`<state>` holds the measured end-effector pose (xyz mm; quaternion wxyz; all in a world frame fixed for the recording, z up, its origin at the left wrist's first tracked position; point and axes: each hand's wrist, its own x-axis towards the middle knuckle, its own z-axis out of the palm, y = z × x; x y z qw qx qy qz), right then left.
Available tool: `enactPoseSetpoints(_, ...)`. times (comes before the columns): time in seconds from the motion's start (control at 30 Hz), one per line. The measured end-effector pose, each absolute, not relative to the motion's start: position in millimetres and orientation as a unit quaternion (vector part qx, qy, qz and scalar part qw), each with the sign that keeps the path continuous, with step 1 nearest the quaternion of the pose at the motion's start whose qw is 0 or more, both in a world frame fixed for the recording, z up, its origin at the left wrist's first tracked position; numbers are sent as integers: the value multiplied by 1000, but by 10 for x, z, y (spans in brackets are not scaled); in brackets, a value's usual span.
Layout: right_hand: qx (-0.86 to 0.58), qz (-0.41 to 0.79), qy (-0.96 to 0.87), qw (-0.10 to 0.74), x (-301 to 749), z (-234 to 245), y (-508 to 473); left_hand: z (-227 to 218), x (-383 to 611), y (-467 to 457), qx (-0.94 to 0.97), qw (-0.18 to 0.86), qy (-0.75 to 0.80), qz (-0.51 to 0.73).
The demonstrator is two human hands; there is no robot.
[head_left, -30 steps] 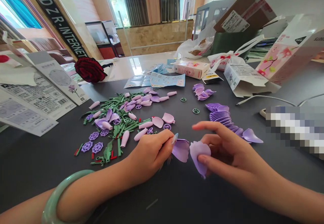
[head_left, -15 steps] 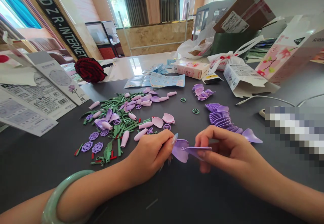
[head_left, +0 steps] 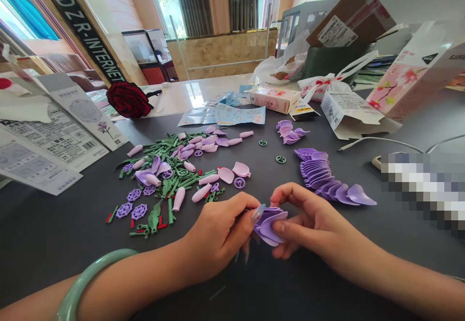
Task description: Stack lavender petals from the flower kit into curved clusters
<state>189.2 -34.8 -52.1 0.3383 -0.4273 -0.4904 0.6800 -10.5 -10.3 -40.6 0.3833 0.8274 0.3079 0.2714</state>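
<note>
Between my hands, over the dark table's near part, is a small stack of purple plastic petals (head_left: 271, 226). My left hand (head_left: 227, 234) pinches the stack at its left end, with thumb and fingers closed. From the right, my right hand (head_left: 308, 221) presses its thumb and fingers on the petals' wide end. A fanned row of purple petals (head_left: 321, 178) lies just behind my right hand. Left of my left hand spreads a pile of green stems (head_left: 170, 159), with pink pods (head_left: 179, 199), pale pink petals (head_left: 226, 175) and purple spoked rings (head_left: 139, 211) among them.
Blue packets (head_left: 240, 115) and a floral box (head_left: 274, 99) lie at the back. White printed boxes (head_left: 72, 122) stand at left, near a dark red cloth rose (head_left: 129, 99). An opened carton (head_left: 354, 117) and a white cable (head_left: 385, 139) are at right, with small green rings (head_left: 281, 159) mid-table.
My right hand has moved left, bringing its petal onto those in my left hand. The petals now lie stacked together, and both hands are closer.
</note>
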Motion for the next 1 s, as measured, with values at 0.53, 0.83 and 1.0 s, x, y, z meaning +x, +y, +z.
enactPoseSetpoints(0.53,-463,290,-768,334,1954,-499,-391,-455,-149,-92,928,156,247,229)
enactPoseSetpoints(0.83,-465,241,-799,294,1976,-540,-310,-499,-146,-49,950,40,257,170)
enactPoseSetpoints(1.0,-445,174,-831,285,1996,-571,-305,-504,-134,-51,951,22,260,164)
